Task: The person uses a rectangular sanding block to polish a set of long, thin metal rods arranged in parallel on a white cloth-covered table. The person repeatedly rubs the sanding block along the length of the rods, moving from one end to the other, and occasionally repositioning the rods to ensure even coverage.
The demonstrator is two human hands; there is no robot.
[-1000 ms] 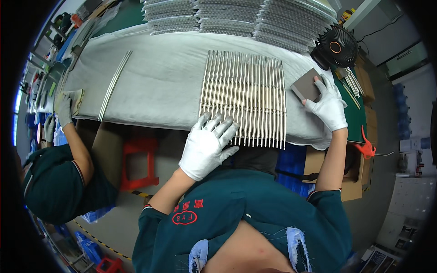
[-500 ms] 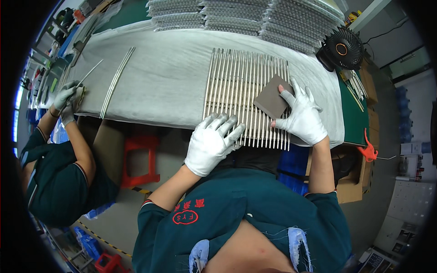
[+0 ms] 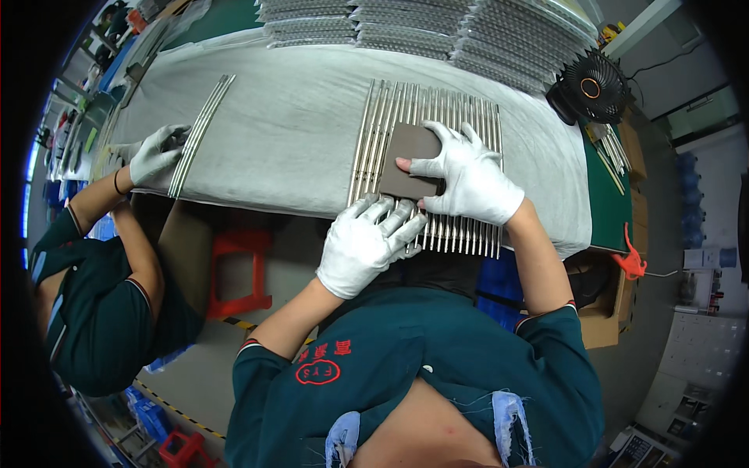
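Observation:
A row of slim silvery metal rods (image 3: pixel 374 132) lies side by side on the cloth-covered table in front of me. On top of them rests a flat, brownish-grey rectangular pad (image 3: pixel 409 154), which looks like a sanding pad. My right hand (image 3: pixel 474 178), in a white glove with bare thumb and finger tips, is closed on the pad's right side. My left hand (image 3: pixel 363 243), also gloved, lies with fingers spread over the near ends of the rods, close to the pad's lower edge. Its fingertips are smudged grey.
Stacks of bubble-wrapped packs (image 3: pixel 406 27) line the table's far side. A black fan (image 3: pixel 589 87) stands at the right, by more rods (image 3: pixel 611 147). On the left, a co-worker's gloved hand (image 3: pixel 156 152) touches a few thin rods (image 3: pixel 201 136). A red stool (image 3: pixel 238 269) is below.
My right hand has moved left with the pad, turning it more upright across the rods. My left hand has barely moved. The co-worker's hand has reached right to the thin rods.

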